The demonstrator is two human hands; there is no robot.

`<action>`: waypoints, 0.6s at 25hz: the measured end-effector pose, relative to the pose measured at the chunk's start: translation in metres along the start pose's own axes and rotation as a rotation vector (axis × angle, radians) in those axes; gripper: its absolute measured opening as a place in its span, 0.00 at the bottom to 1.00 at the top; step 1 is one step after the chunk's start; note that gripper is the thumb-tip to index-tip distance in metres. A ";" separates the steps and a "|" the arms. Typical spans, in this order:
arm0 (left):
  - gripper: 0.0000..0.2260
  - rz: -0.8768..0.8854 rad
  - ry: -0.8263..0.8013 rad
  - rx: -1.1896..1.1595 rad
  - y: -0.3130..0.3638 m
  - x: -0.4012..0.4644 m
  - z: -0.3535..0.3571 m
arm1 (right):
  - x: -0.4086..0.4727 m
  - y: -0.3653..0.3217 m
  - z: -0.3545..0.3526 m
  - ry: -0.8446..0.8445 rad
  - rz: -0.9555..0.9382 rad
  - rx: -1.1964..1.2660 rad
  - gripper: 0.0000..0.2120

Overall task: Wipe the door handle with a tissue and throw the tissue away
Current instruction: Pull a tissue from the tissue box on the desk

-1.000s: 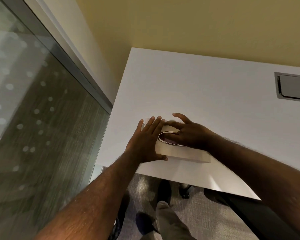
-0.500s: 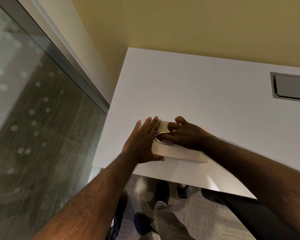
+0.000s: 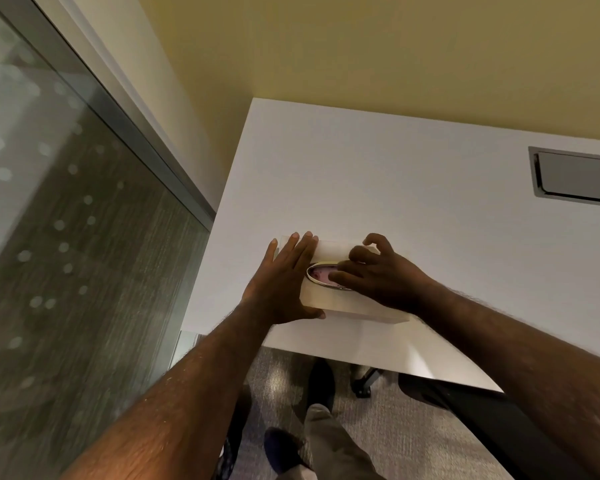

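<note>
Left hand (image 3: 284,282) flat, fingers spread, pinning pale rectangular tissue box (image 3: 329,301) on white table (image 3: 395,188). Right hand (image 3: 374,271) fingers curled narrow inside oval slot; tissue grip unclear. Pinch single sheet, pull straight up, keep box pressed.

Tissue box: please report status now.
Left hand flat on tissue box, steadying. Right hand fingers in oval opening; no tissue out yet. Nothing in the way.

Office: white desk (image 3: 413,188) with cable hatch (image 3: 579,180), glass partition (image 3: 66,237), carpet (image 3: 395,427).
</note>
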State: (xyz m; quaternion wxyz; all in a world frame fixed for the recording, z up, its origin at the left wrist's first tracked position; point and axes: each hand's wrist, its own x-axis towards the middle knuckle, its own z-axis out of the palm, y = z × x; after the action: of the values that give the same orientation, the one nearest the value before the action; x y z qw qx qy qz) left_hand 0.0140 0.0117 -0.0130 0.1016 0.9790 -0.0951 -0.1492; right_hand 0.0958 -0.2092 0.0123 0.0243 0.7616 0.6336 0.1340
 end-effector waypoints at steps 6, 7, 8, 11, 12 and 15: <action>0.59 -0.025 -0.028 -0.087 0.001 0.003 -0.001 | -0.002 -0.005 -0.021 0.070 0.133 -0.056 0.20; 0.59 -0.032 -0.041 -0.082 0.001 0.004 0.000 | -0.001 -0.006 -0.026 0.068 0.161 -0.061 0.19; 0.59 -0.041 -0.054 -0.076 0.001 0.004 0.000 | 0.000 -0.007 -0.032 0.066 0.186 -0.057 0.16; 0.59 -0.065 -0.078 -0.055 0.003 0.005 -0.001 | 0.001 -0.013 -0.045 0.103 0.272 -0.023 0.25; 0.59 -0.069 -0.081 -0.048 0.004 0.005 -0.002 | 0.003 -0.015 -0.051 0.123 0.293 -0.021 0.29; 0.58 -0.073 -0.115 -0.028 0.007 0.007 -0.006 | 0.005 -0.020 -0.059 0.184 0.326 -0.026 0.28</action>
State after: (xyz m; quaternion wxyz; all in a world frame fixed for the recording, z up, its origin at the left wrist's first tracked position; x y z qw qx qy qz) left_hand 0.0211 0.0040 -0.0078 0.1042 0.9701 -0.0630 -0.2100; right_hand 0.0637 -0.2087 0.0663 -0.0457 0.8384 0.4995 0.2135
